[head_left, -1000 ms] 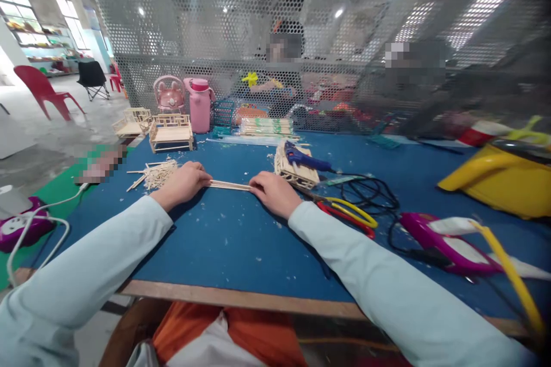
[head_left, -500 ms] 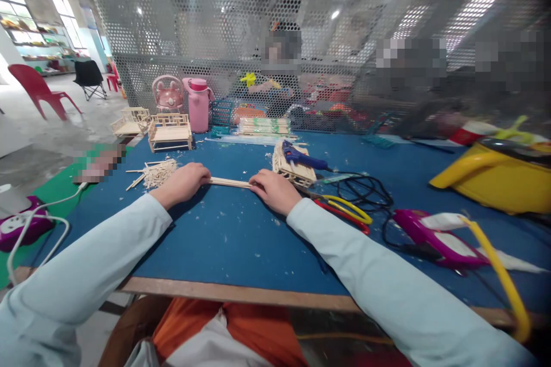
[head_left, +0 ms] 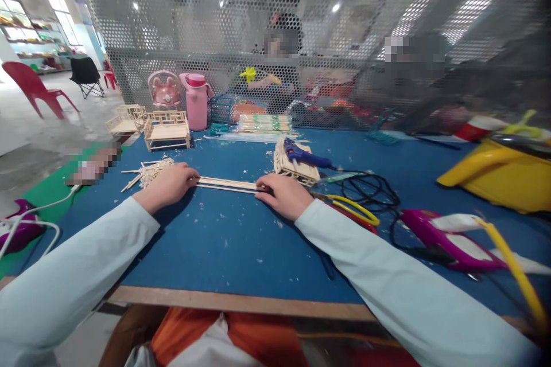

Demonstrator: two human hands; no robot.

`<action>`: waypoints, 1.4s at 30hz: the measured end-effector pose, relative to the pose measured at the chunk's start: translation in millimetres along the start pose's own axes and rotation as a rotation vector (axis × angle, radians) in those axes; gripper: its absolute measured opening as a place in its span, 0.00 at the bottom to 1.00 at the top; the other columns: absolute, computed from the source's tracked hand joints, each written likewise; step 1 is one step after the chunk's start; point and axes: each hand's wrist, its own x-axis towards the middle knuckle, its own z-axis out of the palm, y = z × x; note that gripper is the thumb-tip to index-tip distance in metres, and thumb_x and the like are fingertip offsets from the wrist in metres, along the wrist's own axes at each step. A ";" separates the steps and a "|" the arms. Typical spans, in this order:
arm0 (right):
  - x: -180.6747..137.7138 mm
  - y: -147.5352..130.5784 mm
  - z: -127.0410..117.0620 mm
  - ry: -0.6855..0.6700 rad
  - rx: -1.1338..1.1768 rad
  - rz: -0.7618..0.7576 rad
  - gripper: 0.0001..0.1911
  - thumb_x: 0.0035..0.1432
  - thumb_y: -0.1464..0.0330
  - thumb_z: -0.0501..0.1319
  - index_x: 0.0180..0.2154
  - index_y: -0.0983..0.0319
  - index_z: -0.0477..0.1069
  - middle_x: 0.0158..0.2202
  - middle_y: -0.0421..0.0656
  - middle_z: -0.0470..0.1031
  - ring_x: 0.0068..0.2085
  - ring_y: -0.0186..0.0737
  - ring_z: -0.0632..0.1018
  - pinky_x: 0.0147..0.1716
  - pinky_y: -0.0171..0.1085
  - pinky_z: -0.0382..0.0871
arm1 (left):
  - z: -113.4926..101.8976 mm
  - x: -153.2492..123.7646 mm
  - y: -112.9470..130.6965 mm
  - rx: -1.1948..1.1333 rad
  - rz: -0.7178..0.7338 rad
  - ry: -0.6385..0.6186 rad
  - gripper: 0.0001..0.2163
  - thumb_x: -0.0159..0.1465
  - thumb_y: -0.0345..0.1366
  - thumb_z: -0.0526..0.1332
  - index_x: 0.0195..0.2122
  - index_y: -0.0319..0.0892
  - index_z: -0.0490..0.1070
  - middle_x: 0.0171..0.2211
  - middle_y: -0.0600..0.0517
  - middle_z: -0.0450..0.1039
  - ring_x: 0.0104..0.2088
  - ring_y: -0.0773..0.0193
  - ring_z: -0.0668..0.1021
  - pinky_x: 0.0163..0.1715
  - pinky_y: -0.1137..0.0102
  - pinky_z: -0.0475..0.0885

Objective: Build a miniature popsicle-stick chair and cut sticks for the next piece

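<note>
A few thin wooden sticks [head_left: 227, 183] lie lengthwise between my hands, low over the blue tabletop, with a narrow gap between the front one and those behind. My left hand [head_left: 170, 186] pinches their left ends, close to a heap of short stick pieces [head_left: 155, 172]. At the right ends, my right hand [head_left: 284, 195] has its fingers and thumb closed around the sticks. Just behind my right hand, a blue glue gun [head_left: 307, 155] rests on a stack of small stick-built pieces [head_left: 297, 169].
Two small wooden model benches [head_left: 167, 131] stand at the back left beside a pink thermos [head_left: 197, 104]. Bundled sticks [head_left: 264, 123] lie near the mesh partition. Yellow-handled pliers [head_left: 355, 211], a black cable [head_left: 374, 192], a purple power strip [head_left: 451, 243] and a yellow container [head_left: 499, 172] occupy the right.
My hands have moved farther apart, exposing more of the sticks' length. The front stick now shows apart from the others. The camera view has shifted slightly.
</note>
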 end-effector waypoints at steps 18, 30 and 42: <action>-8.6 12.1 -6.1 -0.022 0.178 -0.045 0.08 0.58 0.70 0.52 0.33 0.60 0.70 0.31 0.45 0.72 0.34 0.38 0.74 0.34 0.37 0.69 | -2.3 -11.5 2.4 -0.215 -0.137 -0.104 0.07 0.58 0.35 0.57 0.35 0.43 0.73 0.32 0.51 0.72 0.33 0.63 0.74 0.35 0.71 0.68; -24.5 6.8 2.1 0.120 0.194 0.122 0.03 0.55 0.72 0.54 0.33 0.58 0.63 0.33 0.44 0.71 0.35 0.41 0.74 0.36 0.40 0.70 | 7.0 -19.9 0.5 -0.333 -0.130 -0.078 0.12 0.62 0.42 0.51 0.34 0.46 0.73 0.34 0.49 0.73 0.34 0.63 0.75 0.35 0.71 0.70; -7.4 4.8 -1.0 0.036 0.171 0.080 0.05 0.54 0.70 0.56 0.26 0.62 0.66 0.27 0.43 0.69 0.31 0.37 0.70 0.33 0.36 0.64 | -2.0 -12.0 1.2 -0.191 -0.011 -0.067 0.12 0.60 0.33 0.52 0.31 0.43 0.76 0.33 0.50 0.77 0.33 0.64 0.76 0.36 0.71 0.68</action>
